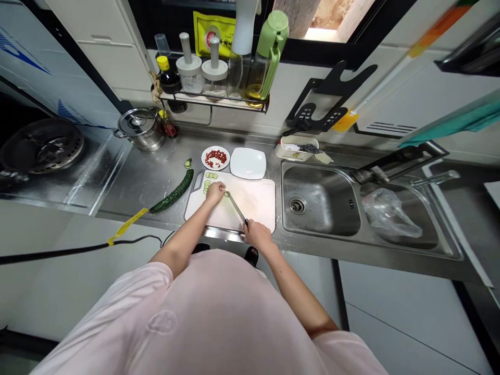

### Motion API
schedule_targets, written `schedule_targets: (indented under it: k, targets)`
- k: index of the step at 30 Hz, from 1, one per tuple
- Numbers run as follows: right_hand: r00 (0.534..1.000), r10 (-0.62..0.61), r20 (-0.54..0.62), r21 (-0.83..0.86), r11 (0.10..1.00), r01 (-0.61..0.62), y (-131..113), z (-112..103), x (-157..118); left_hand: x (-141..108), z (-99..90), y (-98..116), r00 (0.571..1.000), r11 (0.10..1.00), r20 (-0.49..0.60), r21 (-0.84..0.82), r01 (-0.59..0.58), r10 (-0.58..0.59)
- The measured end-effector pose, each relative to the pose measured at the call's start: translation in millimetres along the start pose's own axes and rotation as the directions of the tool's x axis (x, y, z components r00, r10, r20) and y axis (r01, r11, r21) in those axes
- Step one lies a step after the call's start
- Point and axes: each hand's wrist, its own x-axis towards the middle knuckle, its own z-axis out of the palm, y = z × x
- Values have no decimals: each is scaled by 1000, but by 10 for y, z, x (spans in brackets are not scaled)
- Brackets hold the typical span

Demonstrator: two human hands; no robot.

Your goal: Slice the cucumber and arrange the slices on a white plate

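My right hand [258, 234] is closed around the dark handle of a kitchen knife [236, 207]. Its blade slants up and left over the white cutting board [250, 200], with the tip at a green cucumber slice [227, 194]. Just left of that tip, my left hand [215, 193] has its fingers drawn together; what they pinch, if anything, is too small to make out. Several thin cucumber slices [211, 175] lie beyond this hand at the board's upper left. A long cucumber [174, 194] rests on the steel counter left of the board, with a cut cucumber end [188, 163] above it.
Behind the board stand a bowl of chopped red pieces [215, 158] and a white plate [248, 163]. A double sink [320, 203] is at right, a lidded pot [140, 128] and a black pan [41, 143] at left. A shelf of bottles [219, 99] hangs above the counter.
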Motion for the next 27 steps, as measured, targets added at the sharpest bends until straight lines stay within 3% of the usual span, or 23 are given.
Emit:
schedule_targets:
  k: [8,27]
  targets:
    - [1000,-18,1,-12,1000,18,84,4,-85,-3,-28,21,1000,1000,7,-6,9,-9]
    - [1000,-26,3,3,1000,26,8,-52,21,-3,-42,36,1000,1000,10,1,16,-16]
